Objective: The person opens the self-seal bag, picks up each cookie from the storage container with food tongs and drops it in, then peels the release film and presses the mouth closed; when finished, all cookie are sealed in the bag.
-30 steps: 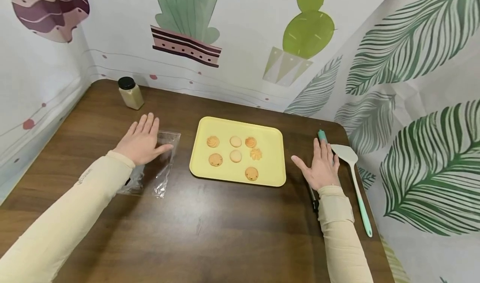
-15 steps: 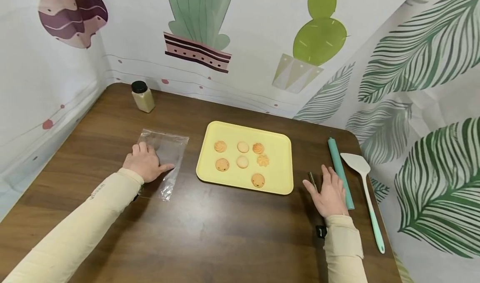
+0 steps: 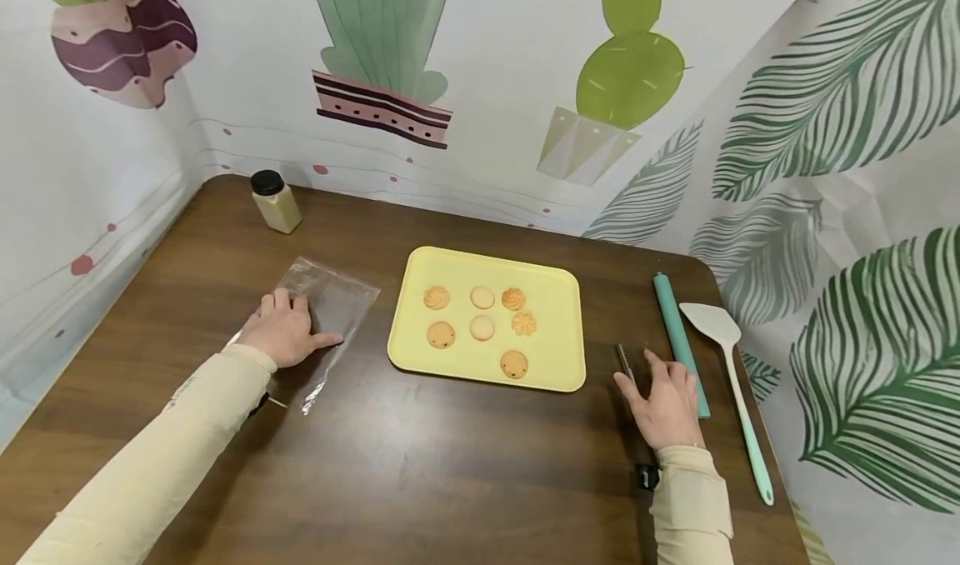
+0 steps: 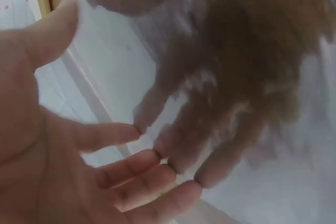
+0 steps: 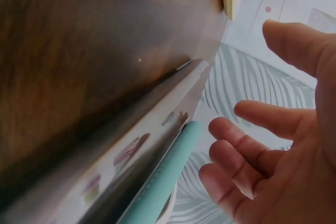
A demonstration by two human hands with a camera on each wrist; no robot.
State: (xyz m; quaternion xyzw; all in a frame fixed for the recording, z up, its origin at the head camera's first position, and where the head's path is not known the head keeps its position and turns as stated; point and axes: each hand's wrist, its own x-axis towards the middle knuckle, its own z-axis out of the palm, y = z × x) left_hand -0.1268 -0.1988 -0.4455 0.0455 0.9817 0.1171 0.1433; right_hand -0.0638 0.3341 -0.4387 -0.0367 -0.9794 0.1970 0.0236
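Several left-hand fingertips [image 4: 190, 191] touch clear plastic [image 3: 339, 300]; right hand [image 3: 666, 407] hovers.

The head camera looks forward and down from above the 6 o'clock side of the desk [image 3: 450, 482], far enough back for both left hand [image 3: 281, 336] and right hand [image 3: 667, 407]. The left wrist view, turned sideways, faces that hand from very near, at 8 o'clock. The right wrist view, also sideways, skims along the desk toward the patterned wall [image 5: 236, 77], its hand close at 4 o'clock; the head view shares its teal rod [image 5: 165, 177], towards 4 o'clock
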